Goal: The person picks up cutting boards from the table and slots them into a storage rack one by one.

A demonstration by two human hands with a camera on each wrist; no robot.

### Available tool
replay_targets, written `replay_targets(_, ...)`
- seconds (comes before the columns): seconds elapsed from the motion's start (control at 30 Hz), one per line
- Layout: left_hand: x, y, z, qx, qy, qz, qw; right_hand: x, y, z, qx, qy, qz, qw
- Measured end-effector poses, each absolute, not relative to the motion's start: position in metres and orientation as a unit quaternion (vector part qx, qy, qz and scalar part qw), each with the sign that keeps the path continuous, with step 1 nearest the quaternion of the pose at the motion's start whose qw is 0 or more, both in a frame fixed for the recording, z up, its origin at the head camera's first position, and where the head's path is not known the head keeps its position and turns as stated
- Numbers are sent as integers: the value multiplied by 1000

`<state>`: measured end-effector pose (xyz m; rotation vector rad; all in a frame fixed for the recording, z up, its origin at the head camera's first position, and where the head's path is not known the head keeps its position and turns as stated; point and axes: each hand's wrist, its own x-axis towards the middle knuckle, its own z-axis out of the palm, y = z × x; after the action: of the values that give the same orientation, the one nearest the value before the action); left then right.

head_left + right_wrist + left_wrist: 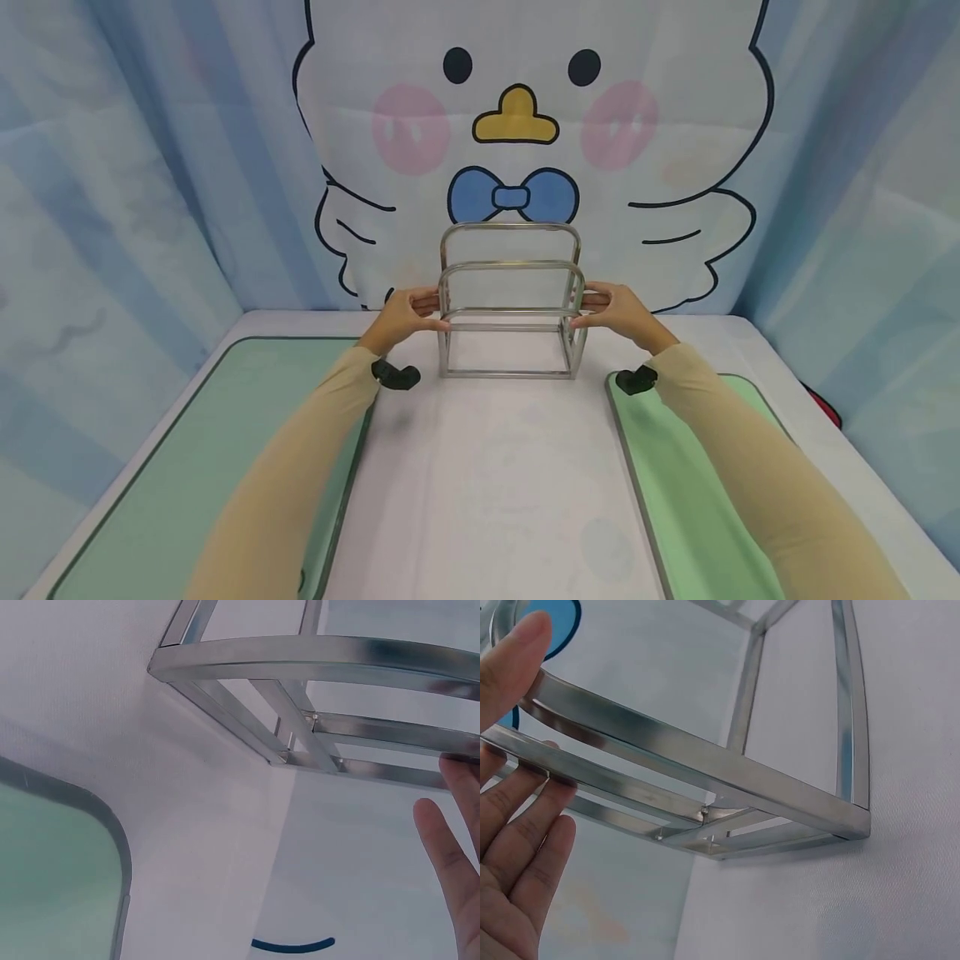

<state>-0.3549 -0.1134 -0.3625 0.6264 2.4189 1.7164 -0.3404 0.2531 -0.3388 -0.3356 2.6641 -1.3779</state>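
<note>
Out on the left, a soft pale-blue drape [150, 167] hangs in folds; beside it a flat, smooth green mat [187, 433], dark-bordered, lies on the white table [480, 467], and a beige sleeve [288, 458] crosses it to the left hand [405, 315]; here the thumb sits on the front upright of the metal rack [510, 265], fingers lightly bent against the next rail, a narrow, light hold; those rails look slick, so if the thumb slid off the rounded bend, this side could drop or swing.

Centre stage, the rack appears to stand upright towards the table's far edge, just before the printed bow tie [512, 197]; shiny flat-sided bars, rounded arches, crisp base corners; too hard a push back might run it into the fabric, and an uneven pull might skew it.

Across to the right hand [618, 312]; thumb at the front, fingers against the side, holding the rack too, though the right wrist view shows one finger clear of the metal; a looser grip could let the frame tip; lower down, a round-cornered light green mat [667, 450], whose grey border might snag a dragged base.
</note>
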Motion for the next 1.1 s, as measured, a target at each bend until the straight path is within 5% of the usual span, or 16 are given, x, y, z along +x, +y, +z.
replay_targets(1.1,-317,-143,-363,208,824,526,30,-309,234,-335,-137,897,-415,61)
